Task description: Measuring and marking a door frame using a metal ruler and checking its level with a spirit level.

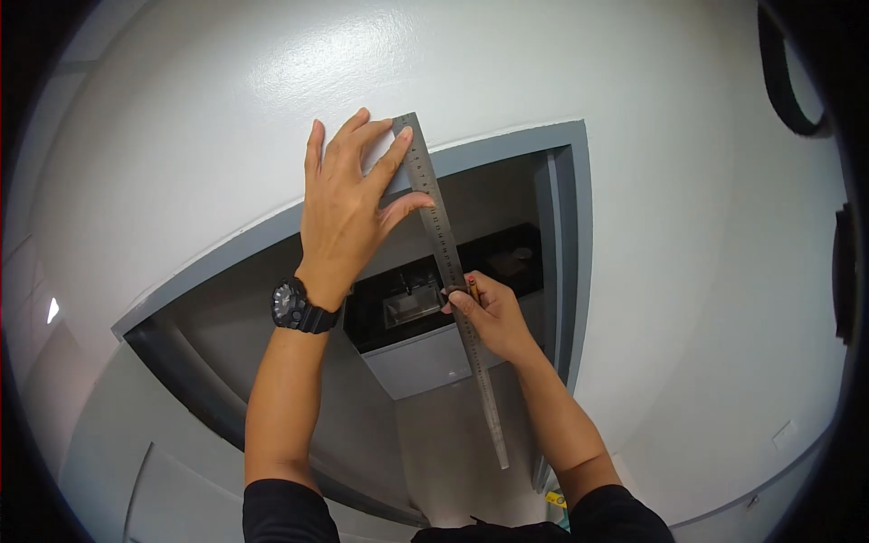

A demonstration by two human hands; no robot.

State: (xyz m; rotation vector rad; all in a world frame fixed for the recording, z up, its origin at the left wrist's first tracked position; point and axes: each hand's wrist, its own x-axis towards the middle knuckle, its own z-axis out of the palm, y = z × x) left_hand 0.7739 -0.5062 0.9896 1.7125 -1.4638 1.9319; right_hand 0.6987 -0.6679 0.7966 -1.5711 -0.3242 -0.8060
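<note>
A long steel ruler [441, 237] is held up at a tilt in front of a doorway, its top end over the upper door frame. My left hand [348, 185] presses its thumb and index finger on the ruler's upper part, while the other fingers spread over the frame and wall. A black watch [299, 308] sits on my left wrist. Lower down, my right hand [493, 312] is closed around the ruler. A pencil [473, 288] is tucked in its fingers too, with the reddish end showing. The ruler's lower end hangs free below that hand.
A grey-blue door frame [577, 235] is set in the white wall [661, 226]. Beyond it, a dark counter [367, 330] with a metal sink [413, 306] stands over a pale cabinet [421, 365]. A small yellow object [556, 499] shows low beside my right arm.
</note>
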